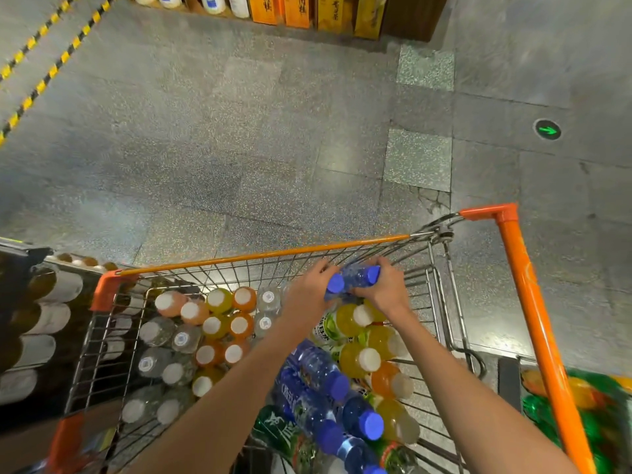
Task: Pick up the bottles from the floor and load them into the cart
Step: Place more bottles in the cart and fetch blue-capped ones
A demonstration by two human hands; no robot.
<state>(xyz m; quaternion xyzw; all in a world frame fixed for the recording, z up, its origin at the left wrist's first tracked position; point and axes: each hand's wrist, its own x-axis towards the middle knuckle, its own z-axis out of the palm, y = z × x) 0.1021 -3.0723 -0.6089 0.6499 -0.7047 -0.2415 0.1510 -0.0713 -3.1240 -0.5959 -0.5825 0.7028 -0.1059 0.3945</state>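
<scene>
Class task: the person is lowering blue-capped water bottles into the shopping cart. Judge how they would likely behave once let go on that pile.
The blue-capped water bottles look full, so probably heavy. Round bodies lying sideways could roll on the stacked bottles. Both the left hand and right hand hold them.

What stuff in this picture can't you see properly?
Head view only:
- The blue-capped clear bottles held over the orange-trimmed wire cart: the left hand and right hand cover their bodies, so their labels are hidden.
- Cart floor: hidden by the packed bottles.
- The green and orange packs at the right: blurred and cut off by the frame edge.
- The orange boxes on the far shelf: cut off by the top edge, print too small to read.
</scene>
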